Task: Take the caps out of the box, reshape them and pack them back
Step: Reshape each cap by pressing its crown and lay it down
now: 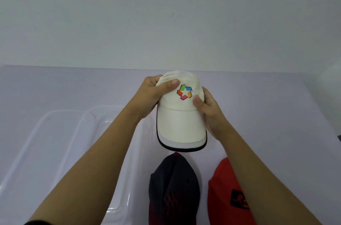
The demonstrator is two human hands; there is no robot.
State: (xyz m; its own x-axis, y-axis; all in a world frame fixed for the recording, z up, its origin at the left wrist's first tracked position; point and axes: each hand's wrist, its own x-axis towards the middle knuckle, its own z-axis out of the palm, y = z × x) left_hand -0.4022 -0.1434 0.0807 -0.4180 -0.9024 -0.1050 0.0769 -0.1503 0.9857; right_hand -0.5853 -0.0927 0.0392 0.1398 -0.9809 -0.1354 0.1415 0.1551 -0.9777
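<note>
Forearms reach in from the bottom edge, bare, with a dark sleeve just showing at the lower left corner. Nearest the camera, two caps lie side by side on the pale surface point(276, 95): a dark navy cap point(173, 186) with faint stitching on its front, and just to its right a red cap point(223, 195) bearing a black patch, partly covered by the right forearm. To the left of them sits a clear plastic box point(60, 143), its rim and wall catching glare; the left forearm crosses over it.

Farther out, both hands hold a cream cap point(181, 123) up above the surface, its brim pointing back toward the camera and edged with a white band and a dark trim. A multicoloured logo sits on its front panel. The left hand point(153, 93) is closed around the crown's left side, thumb pressed flat across the fabric beside the logo. The right hand point(210, 112) is closed on the right side, thumb at the seam where crown meets brim, its other fingers hidden behind the cap.

A plain grey wall rises beyond.
</note>
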